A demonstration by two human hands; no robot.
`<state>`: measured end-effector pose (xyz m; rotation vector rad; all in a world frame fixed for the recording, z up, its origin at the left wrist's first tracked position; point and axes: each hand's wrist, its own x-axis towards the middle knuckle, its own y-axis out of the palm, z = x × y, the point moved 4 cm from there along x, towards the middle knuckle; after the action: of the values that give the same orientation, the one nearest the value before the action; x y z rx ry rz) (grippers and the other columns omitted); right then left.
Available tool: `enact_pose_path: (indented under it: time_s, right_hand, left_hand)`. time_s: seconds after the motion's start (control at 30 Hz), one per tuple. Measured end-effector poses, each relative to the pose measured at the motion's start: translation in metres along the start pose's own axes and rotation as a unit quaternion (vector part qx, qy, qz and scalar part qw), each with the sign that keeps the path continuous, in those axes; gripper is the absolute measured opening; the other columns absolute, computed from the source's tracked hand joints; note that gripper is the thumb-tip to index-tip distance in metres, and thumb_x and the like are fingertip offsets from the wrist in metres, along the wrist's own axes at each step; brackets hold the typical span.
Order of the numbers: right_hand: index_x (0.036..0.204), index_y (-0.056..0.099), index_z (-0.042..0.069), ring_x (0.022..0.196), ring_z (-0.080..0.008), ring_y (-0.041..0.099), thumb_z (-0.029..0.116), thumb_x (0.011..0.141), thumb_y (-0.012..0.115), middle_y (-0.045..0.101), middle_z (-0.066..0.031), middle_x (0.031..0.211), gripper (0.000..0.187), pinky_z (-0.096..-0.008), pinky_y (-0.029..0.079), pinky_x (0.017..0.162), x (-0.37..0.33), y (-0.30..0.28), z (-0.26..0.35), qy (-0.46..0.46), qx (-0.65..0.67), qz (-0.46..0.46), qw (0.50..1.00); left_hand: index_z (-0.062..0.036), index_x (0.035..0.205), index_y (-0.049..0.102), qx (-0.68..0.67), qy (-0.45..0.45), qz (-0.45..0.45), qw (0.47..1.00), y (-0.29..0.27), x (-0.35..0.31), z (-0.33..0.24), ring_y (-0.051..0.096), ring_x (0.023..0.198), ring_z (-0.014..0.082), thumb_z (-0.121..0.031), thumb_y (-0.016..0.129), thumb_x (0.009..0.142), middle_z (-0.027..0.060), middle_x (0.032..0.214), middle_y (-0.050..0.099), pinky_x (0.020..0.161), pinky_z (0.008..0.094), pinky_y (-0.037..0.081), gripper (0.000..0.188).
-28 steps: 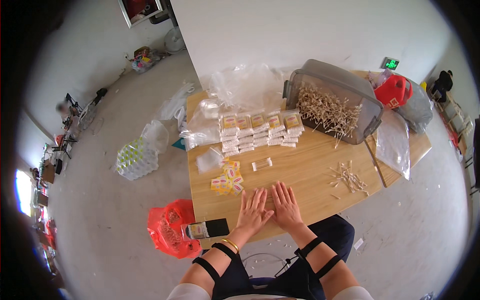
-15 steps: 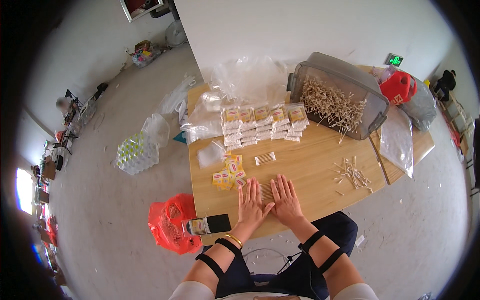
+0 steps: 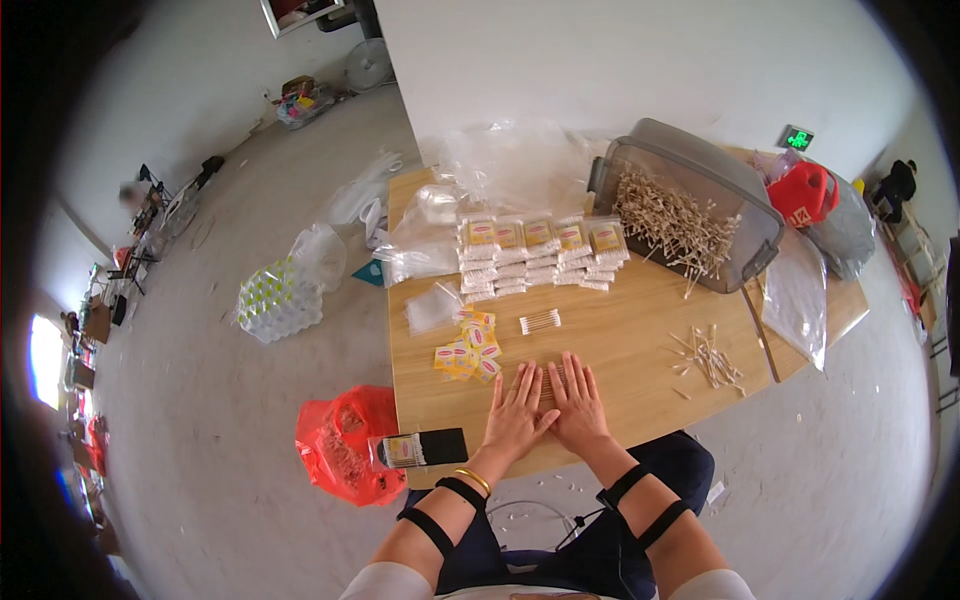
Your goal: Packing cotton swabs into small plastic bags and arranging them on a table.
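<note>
- Wood-grain tabletop (image 3: 645,350) against a white wall (image 3: 620,60); grey floor (image 3: 240,400) beyond its left edge.
- Left hand (image 3: 514,412) and right hand (image 3: 581,410) both palm-down, fingers straight, thumbs at or near touching; neither is clamped on anything visible.
- Row of cotton swabs (image 3: 548,388) lies on the table between and partly under the fingers; sticks look to run left-right, crossing the line of the fingers. Ends hidden, count unclear.
- Row sits about midway, neither hand clearly nearer.
- Small swab cluster (image 3: 540,321) beyond the fingertips, apart from them; stacked swab packets (image 3: 540,262) farther out.
- Yellow-and-white cards (image 3: 470,347) just beyond the left fingertips, to their left; loose swab pile (image 3: 708,362) well off right, wood surface between it and the right hand.
- Near table edge runs below the wrists; black case (image 3: 443,446) by the left corner.
- Grey translucent bin (image 3: 690,150), tipped open, holds more swabs, far right.
</note>
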<state>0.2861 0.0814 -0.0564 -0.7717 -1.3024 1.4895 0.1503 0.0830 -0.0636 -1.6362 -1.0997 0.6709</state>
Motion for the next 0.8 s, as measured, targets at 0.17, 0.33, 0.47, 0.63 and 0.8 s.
enact_pose_path:
  time_s: [0.17, 0.33, 0.47, 0.63, 0.8]
  right_hand:
    - [0.156, 0.029, 0.000, 0.154, -0.0404, 0.015, 0.050, 0.094, 0.055, 0.020, -0.0273, 0.163, 0.084, -0.0522, 0.014, 0.125, 0.001, -0.002, -0.005, 0.003, -0.016, 0.023, 1.000]
    - [0.155, 0.030, -0.002, 0.154, -0.0392, 0.017, 0.056, 0.094, 0.053, 0.022, -0.0266, 0.163, 0.087, -0.0532, 0.015, 0.124, 0.003, -0.007, 0.002, -0.004, -0.005, 0.004, 1.000]
    - [0.155, 0.030, -0.002, 0.153, -0.0388, 0.017, 0.059, 0.096, 0.050, 0.022, -0.0255, 0.163, 0.087, -0.0533, 0.014, 0.124, 0.005, -0.006, 0.002, -0.012, -0.031, -0.002, 0.999]
    - [0.155, 0.029, -0.002, 0.154, -0.0374, 0.016, 0.059, 0.096, 0.050, 0.022, -0.0226, 0.164, 0.087, -0.0527, 0.014, 0.125, 0.003, -0.008, 0.002, -0.004, -0.020, 0.010, 1.000]
    - [0.155, 0.030, -0.002, 0.154, -0.0372, 0.014, 0.058, 0.095, 0.051, 0.022, -0.0235, 0.164, 0.087, -0.0524, 0.013, 0.125, 0.002, -0.009, 0.001, 0.000, -0.007, 0.002, 1.000]
  left_hand:
    - [-0.0005, 0.155, 0.031, -0.001, 0.004, -0.034, 0.999, -0.006, 0.003, -0.005, 0.024, 0.152, 0.0300, -0.055, 0.039, 0.102, 0.0161, 0.161, 0.031, 0.124, 0.0544, 0.009, 0.076]
    - [-0.0035, 0.147, 0.045, -0.036, -0.050, -0.117, 0.991, -0.030, 0.046, 0.006, 0.040, 0.137, 0.0332, -0.045, 0.048, 0.101, 0.0148, 0.145, 0.046, 0.120, 0.0546, 0.021, 0.062]
    - [-0.0074, 0.143, 0.050, 0.041, -0.021, -0.146, 0.988, -0.026, 0.077, 0.007, 0.043, 0.131, 0.0322, -0.042, 0.051, 0.101, 0.0133, 0.136, 0.049, 0.118, 0.0537, 0.024, 0.054]
    - [-0.0046, 0.140, 0.052, 0.061, -0.022, -0.094, 0.993, -0.018, 0.080, 0.005, 0.043, 0.131, 0.0277, -0.047, 0.046, 0.102, 0.0111, 0.137, 0.050, 0.120, 0.0517, 0.022, 0.057]
    - [-0.0035, 0.136, 0.055, 0.064, -0.007, -0.103, 0.993, -0.015, 0.079, 0.002, 0.044, 0.129, 0.0276, -0.047, 0.046, 0.102, 0.0103, 0.136, 0.052, 0.119, 0.0514, 0.023, 0.056]
